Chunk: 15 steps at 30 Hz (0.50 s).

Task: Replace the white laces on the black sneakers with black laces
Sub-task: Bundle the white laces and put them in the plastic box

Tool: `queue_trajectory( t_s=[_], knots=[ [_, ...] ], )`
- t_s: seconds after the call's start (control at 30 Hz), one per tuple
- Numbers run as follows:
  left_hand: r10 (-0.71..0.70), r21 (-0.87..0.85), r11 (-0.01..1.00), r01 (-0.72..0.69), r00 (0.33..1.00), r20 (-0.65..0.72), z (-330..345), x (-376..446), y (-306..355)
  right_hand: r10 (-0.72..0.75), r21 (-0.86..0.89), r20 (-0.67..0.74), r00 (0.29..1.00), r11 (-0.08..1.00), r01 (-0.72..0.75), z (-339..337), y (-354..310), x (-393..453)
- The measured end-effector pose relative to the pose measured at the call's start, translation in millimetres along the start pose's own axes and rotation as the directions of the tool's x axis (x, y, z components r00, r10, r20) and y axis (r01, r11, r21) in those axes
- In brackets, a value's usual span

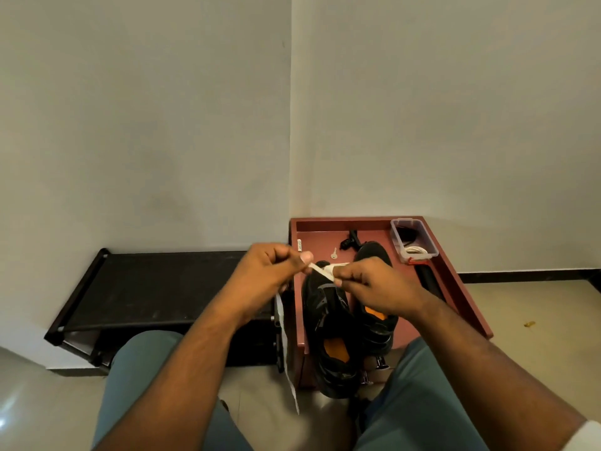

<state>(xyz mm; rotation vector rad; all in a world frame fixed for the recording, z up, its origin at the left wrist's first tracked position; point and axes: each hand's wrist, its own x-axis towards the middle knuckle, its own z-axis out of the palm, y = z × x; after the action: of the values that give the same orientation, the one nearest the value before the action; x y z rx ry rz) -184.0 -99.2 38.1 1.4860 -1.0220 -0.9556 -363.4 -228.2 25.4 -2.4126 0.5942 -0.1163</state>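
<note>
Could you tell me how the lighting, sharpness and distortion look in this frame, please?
Head view: dim, warm light; the black sneakers lose detail in shadow; glare on the floor tile at lower left; the hanging white lace is motion-blurred; wide-angle lens bends the black bench.

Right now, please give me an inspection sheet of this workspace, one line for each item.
Surface: red-brown tray table, raised rim.
Job's things: two black sneakers side by side on it; white lace stretched between both hands, its tail hanging at the left.
Clutter: clear plastic box, small key, dark object behind the sneakers.
Grippers: left hand and right hand both pinch the lace.
Cables: nothing seen.
Surroundings: black bench to the left, pale walls, tiled floor.
</note>
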Motion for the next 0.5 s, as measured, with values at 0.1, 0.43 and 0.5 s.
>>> queue_trajectory(
  t_s=[0.1,0.43,0.5],
  knots=[
    [0.09,0.038,0.996,-0.086,0.99,-0.105,-7.7,14.4,13.8,-0.012,0.134,0.06,0.998,0.991,0.004,-0.2,-7.0,-6.3],
    [-0.002,-0.312,0.95,0.007,1.0,0.019,28.1,28.0,-7.2,-0.147,0.984,-0.136,0.98,0.092,0.15,-31.5,-47.0,-10.9],
    [-0.013,-0.332,0.943,0.03,0.998,0.054,37.5,20.2,-15.5,-0.028,0.961,-0.272,0.962,0.033,0.273,-36.2,-49.1,-4.2]
  ],
)
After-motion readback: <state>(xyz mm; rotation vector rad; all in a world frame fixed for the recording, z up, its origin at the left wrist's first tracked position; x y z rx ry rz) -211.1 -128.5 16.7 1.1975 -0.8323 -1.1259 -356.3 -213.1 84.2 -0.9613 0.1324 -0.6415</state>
